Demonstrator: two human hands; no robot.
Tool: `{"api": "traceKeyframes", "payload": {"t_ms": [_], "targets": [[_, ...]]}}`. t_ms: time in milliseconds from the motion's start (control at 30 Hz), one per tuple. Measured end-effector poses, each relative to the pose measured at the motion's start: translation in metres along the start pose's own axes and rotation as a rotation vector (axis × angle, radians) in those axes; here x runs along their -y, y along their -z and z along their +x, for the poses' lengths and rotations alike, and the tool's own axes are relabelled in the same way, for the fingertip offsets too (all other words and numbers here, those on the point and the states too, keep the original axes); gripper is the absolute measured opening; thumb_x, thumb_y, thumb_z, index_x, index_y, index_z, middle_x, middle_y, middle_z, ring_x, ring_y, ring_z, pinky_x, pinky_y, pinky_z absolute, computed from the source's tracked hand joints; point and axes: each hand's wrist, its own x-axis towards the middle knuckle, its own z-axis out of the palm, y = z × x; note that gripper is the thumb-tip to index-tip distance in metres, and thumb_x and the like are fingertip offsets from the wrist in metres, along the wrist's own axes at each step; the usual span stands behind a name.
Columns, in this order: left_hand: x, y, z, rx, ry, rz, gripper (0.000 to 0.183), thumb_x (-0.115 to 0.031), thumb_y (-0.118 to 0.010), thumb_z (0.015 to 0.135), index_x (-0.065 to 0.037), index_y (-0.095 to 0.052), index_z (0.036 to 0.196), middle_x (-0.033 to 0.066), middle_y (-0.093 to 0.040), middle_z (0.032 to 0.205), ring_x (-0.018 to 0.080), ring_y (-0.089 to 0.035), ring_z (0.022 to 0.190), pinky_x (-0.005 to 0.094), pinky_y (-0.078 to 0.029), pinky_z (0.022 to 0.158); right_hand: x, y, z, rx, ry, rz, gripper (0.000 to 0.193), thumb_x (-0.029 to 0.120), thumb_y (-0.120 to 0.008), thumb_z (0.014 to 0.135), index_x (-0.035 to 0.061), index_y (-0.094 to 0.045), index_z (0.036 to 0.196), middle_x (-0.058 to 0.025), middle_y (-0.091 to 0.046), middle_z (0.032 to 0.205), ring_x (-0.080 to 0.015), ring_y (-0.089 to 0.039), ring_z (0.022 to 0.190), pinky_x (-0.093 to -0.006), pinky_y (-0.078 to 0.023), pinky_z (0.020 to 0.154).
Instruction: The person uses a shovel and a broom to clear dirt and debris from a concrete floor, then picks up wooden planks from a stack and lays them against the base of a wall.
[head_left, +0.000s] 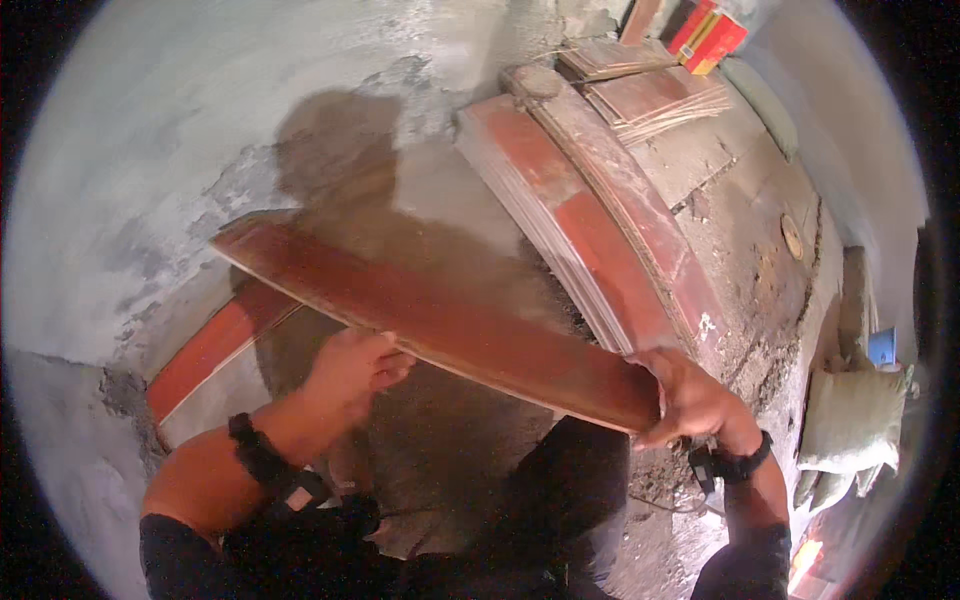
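Note:
A long reddish-brown wooden plank (450,315) slants across in front of me, its far-left end higher in the picture than its right end. My right hand (693,398) is closed around the right end, thumb and fingers on either side of it. My left hand (352,368) has curled fingers at the near edge, left of the plank's middle; part of its grip is hidden. Beneath the left end lies another red plank (215,345). Just beyond my right hand is a stack of long red planks (590,235).
Shorter boards (655,98) are piled at the back right, near a red and yellow box (708,38). A pale sack (853,420) and a small blue container (882,346) stand at the right. A worn grey wall (180,130) borders the left; the floor (760,240) is rough and cracked.

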Motion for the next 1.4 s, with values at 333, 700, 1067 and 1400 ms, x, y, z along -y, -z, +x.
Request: {"api": "traceKeyframes", "payload": {"t_ms": [333, 700, 1067, 1400], "targets": [[0.021, 0.172, -0.026, -0.246, -0.088, -0.233, 0.022, -0.016, -0.054, 0.099, -0.002, -0.061, 0.115, 0.0108, -0.067, 0.105, 0.0231, -0.066, 0.09, 0.0366, -0.054, 0.078, 0.113, -0.011, 0.164, 0.072, 0.275, -0.094, 0.11, 0.042, -0.094, 0.045, 0.008, -0.049, 0.14, -0.0192, -0.058, 0.113, -0.0404, -0.053, 0.111, -0.0452, -0.044, 0.098], [0.105, 0.297, 0.006, -0.35, -0.172, -0.48, 0.021, -0.014, -0.049, 0.104, -0.001, -0.057, 0.118, 0.0092, -0.065, 0.111, 0.0226, -0.064, 0.096, 0.0361, -0.056, 0.088, 0.2, -0.076, 0.277, 0.051, 0.37, -0.333, 0.105, 0.029, -0.092, 0.035, 0.0023, -0.054, 0.129, -0.0208, -0.055, 0.12, -0.0416, -0.051, 0.114, -0.045, -0.044, 0.1], [0.164, 0.372, 0.049, -0.507, -0.62, 0.443, 0.023, -0.023, -0.048, 0.106, -0.006, -0.056, 0.119, 0.007, -0.06, 0.109, 0.0191, -0.06, 0.098, 0.0358, -0.054, 0.088, 0.223, -0.139, 0.367, -0.121, 0.479, -0.485, 0.105, 0.02, -0.093, 0.042, 0.0103, -0.047, 0.137, -0.0182, -0.052, 0.127, -0.0403, -0.049, 0.117, -0.0453, -0.044, 0.102], [0.176, 0.393, 0.084, -0.522, -0.448, 0.585, 0.025, -0.028, -0.045, 0.107, -0.008, -0.057, 0.113, 0.0061, -0.059, 0.106, 0.0187, -0.059, 0.094, 0.0316, -0.052, 0.08, 0.213, -0.197, 0.43, -0.083, 0.371, -0.516, 0.102, 0.017, -0.089, 0.055, 0.0106, -0.039, 0.144, -0.0191, -0.047, 0.136, -0.0409, -0.046, 0.124, -0.045, -0.042, 0.107]]}}
